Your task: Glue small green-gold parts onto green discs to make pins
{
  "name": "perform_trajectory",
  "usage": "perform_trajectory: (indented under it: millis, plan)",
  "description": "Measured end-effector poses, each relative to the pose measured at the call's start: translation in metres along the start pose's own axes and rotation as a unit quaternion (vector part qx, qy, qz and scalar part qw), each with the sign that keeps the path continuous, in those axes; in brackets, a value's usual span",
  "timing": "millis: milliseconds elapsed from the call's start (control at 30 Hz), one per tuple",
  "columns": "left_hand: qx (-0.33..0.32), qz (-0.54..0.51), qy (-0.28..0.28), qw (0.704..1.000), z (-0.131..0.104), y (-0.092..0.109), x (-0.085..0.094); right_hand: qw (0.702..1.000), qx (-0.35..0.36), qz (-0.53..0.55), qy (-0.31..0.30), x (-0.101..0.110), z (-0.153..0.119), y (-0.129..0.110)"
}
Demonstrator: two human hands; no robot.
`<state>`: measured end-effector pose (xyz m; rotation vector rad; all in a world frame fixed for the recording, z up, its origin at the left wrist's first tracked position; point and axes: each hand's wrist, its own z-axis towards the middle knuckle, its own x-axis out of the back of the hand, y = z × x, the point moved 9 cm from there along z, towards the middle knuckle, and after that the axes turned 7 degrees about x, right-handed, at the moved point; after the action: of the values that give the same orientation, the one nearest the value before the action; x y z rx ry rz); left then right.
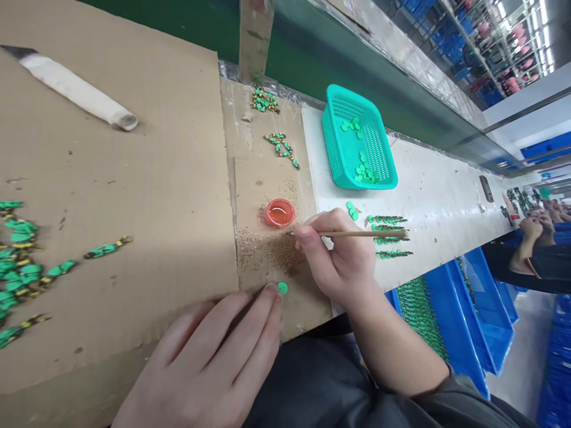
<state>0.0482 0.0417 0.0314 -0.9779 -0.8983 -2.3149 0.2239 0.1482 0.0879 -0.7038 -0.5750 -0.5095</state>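
My right hand [343, 258] is closed round a thin wooden stick [357, 233], held almost level across the view. Its dark, narrow tip is over scattered brown granules [267, 249], just below a small red cap [280, 213] of clear orange-looking liquid. My left hand [218, 351] lies low on the cardboard, fingers together. At its fingertips is a small round green disc [282, 288] with tiny dark dots, its edge against the fingers. The thumb is hidden beneath the hand.
Green discs lie in a turquoise basket [359, 139]. Green-black-yellow pieces form rows [390, 228] on the right and a heap [20, 261] on the left. A white-handled knife [75, 89] rests upper left. Blue bins [455, 309] stand below; another person's hands [533, 229] show far right.
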Motion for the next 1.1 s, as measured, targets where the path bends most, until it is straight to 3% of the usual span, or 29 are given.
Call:
perform_trajectory:
  millis: [167,300,433,1100]
  plan:
    - [0.003,-0.004,0.002,1.0,0.002,0.0,0.001,1.0,0.006,0.012,0.022,0.009,-0.004,-0.007]
    - [0.01,-0.01,0.001,1.0,0.001,0.0,0.003,0.995,0.051,0.053,0.062,0.02,-0.026,-0.034]
    - [0.015,-0.022,-0.007,1.0,-0.002,-0.001,0.003,0.996,0.052,0.045,0.06,0.018,-0.05,-0.053]
    - [0.009,-0.028,-0.041,0.999,-0.013,-0.003,-0.001,0.998,0.042,0.038,0.011,0.005,-0.052,-0.053]
